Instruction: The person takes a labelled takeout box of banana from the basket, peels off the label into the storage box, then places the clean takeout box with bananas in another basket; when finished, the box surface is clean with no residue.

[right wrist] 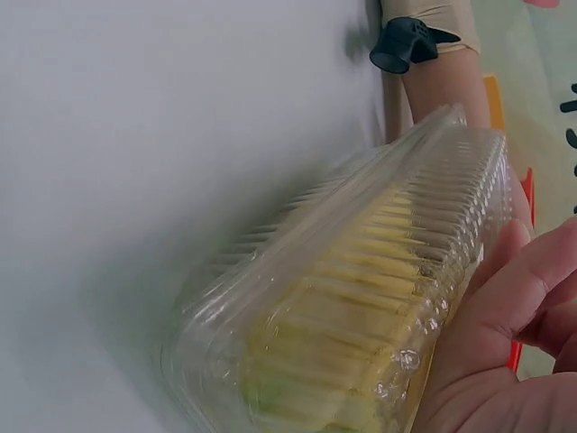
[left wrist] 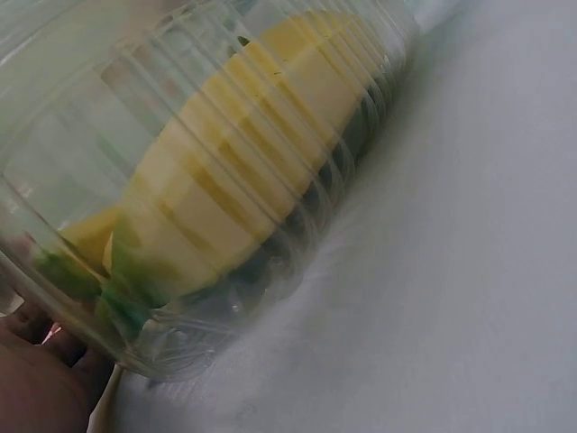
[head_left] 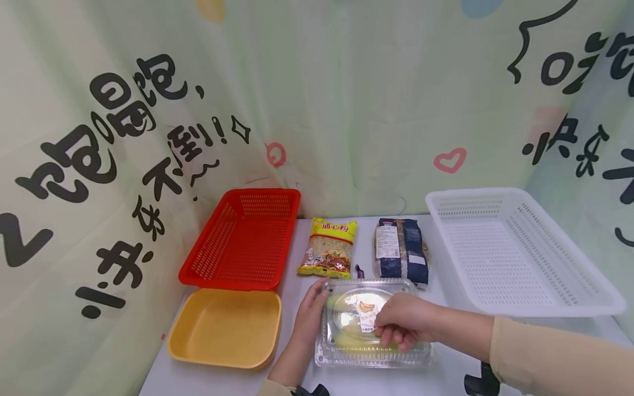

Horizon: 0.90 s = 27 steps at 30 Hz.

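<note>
A clear plastic clamshell box (head_left: pixel 346 357) with yellow, green-tipped bananas (left wrist: pixel 252 153) inside stands on the table in front of me, its lid down. On the lid lies a white label (head_left: pixel 365 316) with a banana picture. My left hand (head_left: pixel 309 313) rests against the box's left side, its fingers (left wrist: pixel 68 352) touching the wall near the corner. Above the lid my right hand (head_left: pixel 403 319) has curled fingers and pinches the label's right edge between thumb and forefinger. In the right wrist view, the thumb and forefinger (right wrist: pixel 532 280) are close to the lid.
Behind the box lie a yellow-topped pasta bag (head_left: pixel 327 247), a dark blue bag (head_left: pixel 401 250) and a small purple item (head_left: pixel 359 271). To the left are a red basket (head_left: pixel 238 286) and a yellow tray (head_left: pixel 223 360). A white basket (head_left: pixel 495 305) stands right, under the right forearm's far side.
</note>
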### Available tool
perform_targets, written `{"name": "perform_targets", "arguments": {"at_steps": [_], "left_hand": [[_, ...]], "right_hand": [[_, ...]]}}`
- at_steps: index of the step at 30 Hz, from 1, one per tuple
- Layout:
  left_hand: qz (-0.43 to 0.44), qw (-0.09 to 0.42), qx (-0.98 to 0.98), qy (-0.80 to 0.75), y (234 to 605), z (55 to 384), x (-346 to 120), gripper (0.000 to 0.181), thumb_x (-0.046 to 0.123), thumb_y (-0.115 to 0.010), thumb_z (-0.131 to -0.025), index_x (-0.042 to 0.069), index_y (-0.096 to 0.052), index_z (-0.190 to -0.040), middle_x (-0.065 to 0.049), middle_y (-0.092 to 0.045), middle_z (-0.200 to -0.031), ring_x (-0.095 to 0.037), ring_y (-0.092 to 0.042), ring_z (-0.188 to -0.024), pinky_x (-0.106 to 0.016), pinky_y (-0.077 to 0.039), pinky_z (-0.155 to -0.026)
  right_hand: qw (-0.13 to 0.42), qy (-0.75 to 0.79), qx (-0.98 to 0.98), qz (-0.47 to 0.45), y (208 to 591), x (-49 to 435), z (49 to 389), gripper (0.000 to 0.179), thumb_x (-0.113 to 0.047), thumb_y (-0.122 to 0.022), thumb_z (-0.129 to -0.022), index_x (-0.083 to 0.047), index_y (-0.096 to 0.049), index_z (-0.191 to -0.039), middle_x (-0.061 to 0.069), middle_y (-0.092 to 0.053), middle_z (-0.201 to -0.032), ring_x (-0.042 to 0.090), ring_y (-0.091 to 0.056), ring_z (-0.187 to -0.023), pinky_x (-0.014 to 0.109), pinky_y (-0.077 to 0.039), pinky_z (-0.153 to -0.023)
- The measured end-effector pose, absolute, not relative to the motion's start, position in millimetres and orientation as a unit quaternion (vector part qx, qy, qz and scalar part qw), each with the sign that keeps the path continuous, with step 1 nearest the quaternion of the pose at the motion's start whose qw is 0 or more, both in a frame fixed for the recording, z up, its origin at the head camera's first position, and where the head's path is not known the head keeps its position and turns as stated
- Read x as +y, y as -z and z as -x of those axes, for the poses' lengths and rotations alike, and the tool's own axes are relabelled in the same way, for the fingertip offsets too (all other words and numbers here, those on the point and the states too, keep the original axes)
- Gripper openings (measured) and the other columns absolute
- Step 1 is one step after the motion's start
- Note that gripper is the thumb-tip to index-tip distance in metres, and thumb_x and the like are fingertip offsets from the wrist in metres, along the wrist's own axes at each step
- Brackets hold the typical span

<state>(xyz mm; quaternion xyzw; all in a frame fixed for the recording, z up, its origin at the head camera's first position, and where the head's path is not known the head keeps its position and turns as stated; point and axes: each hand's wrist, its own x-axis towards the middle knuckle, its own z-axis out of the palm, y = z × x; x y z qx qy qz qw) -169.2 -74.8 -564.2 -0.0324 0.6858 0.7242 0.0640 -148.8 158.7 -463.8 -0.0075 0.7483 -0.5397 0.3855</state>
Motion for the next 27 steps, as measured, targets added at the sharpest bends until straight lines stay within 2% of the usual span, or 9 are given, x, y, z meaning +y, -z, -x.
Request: {"name": "perform_targets", "arguments": {"at_steps": [8,14,20,27], "left_hand": [[0.035,0.057,0.703,-0.708,562.4,169.2,-72.3,0.042,0.041,-0.050,-0.100,0.029,-0.055,-0.140,0.000,-0.050,-0.150,-0.028,-0.036,-0.146,-0.052,-0.028,-0.119],[0.040,0.062,0.709,-0.701,562.7,170.0,-71.5,0.042,0.042,-0.049,-0.100,0.031,-0.054,-0.140,0.003,-0.049,-0.151,-0.028,-0.034,-0.147,-0.053,-0.027,-0.120],[0.043,0.071,0.711,-0.698,564.3,169.9,-72.1,0.042,0.043,-0.049,-0.099,0.032,-0.054,-0.140,0.004,-0.050,-0.150,-0.028,-0.035,-0.146,-0.054,-0.027,-0.119],[0.029,0.061,0.709,-0.702,565.2,170.0,-75.3,0.043,0.041,-0.050,-0.100,0.029,-0.053,-0.141,0.000,-0.050,-0.150,-0.029,-0.036,-0.146,-0.053,-0.028,-0.119]], "right_hand": [[0.358,0.568,0.741,0.011,463.9,158.2,147.3,0.015,-0.013,-0.059,-0.086,-0.003,-0.065,-0.077,-0.002,-0.058,-0.054,0.003,-0.044,-0.038,0.015,-0.041,-0.039],[0.350,0.584,0.732,0.001,463.7,155.2,148.2,0.015,-0.016,-0.059,-0.088,-0.006,-0.065,-0.080,-0.002,-0.058,-0.055,0.004,-0.041,-0.040,0.016,-0.041,-0.040],[0.384,0.578,0.719,0.003,462.6,158.1,147.5,0.020,-0.018,-0.056,-0.089,-0.004,-0.065,-0.077,-0.003,-0.057,-0.053,0.004,-0.046,-0.038,0.020,-0.049,-0.041],[0.415,0.543,0.730,-0.008,460.7,156.6,148.6,0.037,-0.035,-0.060,-0.094,-0.003,-0.066,-0.075,0.001,-0.062,-0.053,0.006,-0.053,-0.038,0.025,-0.053,-0.043]]}}
